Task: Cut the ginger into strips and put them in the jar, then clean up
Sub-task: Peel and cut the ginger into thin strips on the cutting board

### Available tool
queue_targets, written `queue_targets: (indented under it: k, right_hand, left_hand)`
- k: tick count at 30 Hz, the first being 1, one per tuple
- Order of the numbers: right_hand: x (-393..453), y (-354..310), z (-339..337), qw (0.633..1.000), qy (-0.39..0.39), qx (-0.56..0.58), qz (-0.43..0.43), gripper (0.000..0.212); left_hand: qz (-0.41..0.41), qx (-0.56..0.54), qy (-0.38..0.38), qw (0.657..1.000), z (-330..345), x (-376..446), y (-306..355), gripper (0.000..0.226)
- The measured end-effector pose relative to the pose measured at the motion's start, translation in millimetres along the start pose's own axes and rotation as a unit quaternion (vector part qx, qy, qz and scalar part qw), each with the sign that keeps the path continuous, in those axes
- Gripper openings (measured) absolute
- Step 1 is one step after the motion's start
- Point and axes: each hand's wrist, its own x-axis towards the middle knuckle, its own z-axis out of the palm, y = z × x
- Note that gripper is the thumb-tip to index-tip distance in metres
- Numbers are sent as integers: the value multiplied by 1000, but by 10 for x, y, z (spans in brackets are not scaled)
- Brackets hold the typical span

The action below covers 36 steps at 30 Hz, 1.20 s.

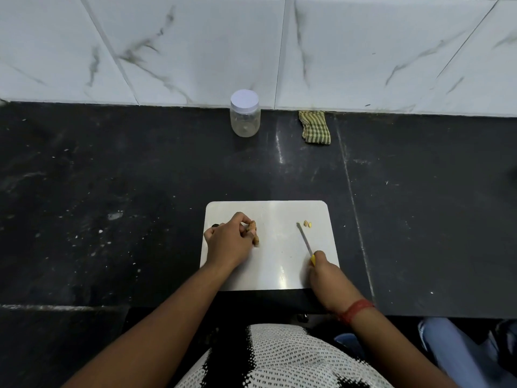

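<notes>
Dark stone counter runs under a wall of white marbled tiles, and on it a white cutting board lies square in front of the person. The left hand rests on the board's left part with its fingers curled, pinching the ginger, which pokes out just past the fingertips. The right hand is wrapped round the yellow handle of a small knife, whose thin blade points away from the knuckles. Just beyond the blade tip lie a few cut bits, well apart from the left fingers.

Knobbly, firm and light, the ginger will likely roll or skid on the smooth board, so a grip low on its sides, with fingertips tucked back from the cutting line, looks wisest. Its fibrous flesh probably resists the small blade, and the cut faces may be damp and slippery.

Far beyond both hands, by the wall, stands the clear jar, its white lid on, with a checked cloth just beside it.
</notes>
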Motion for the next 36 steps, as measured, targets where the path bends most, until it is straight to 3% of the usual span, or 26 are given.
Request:
queue_targets:
  k: [2,5,7,8,9,11,13,14,15,16,19,22,27,36]
  right_hand:
    - [17,53,32,994,14,-101,-29,17]
    - [-18,27,4,993,-19,-109,-35,19]
    - [-58,-27,-41,998,-61,-14,-16,9]
    - [-83,-58,-64,990,-92,106,10,5]
    - [-100,-85,-83,958,-132,251,42,9]
    - [-111,-89,-126,833,-211,502,94,24]
    - [-98,-55,-162,727,-269,622,111,28]
    - [-99,-47,-172,706,-285,639,113,28]
    - [-105,-44,-166,709,-287,635,113,28]
    - [-121,-59,-155,736,-272,610,109,28]
    - [-191,-170,-85,865,-178,463,75,20]
    - [-181,-279,-24,939,-121,322,31,13]
    - [-138,-478,45,973,-135,187,-33,12]
    - [-93,-648,62,985,-130,102,-52,14]
  left_hand:
    - [-3,1,-2,1000,-6,0,6,8]
    - [-3,2,-5,1000,-9,3,1,7]
    - [-4,2,-5,1000,-3,7,-3,6]
    - [-4,2,-4,1000,-3,7,1,6]
    - [-4,1,-4,1000,-7,5,6,6]
    - [-4,2,-2,1000,-20,-4,15,6]
    - [-2,3,-1,1000,-25,-13,22,7]
    - [-3,4,0,1000,-23,-13,23,7]
    - [-4,4,1,1000,-23,-16,25,8]
    - [-5,4,1,1000,-25,-17,26,8]
    - [-8,-3,2,1000,-26,-26,33,8]
    - [-10,-2,7,1000,-36,-33,51,7]
    - [-12,8,6,1000,-36,-23,51,5]
    - [-10,4,7,1000,-36,-8,35,6]
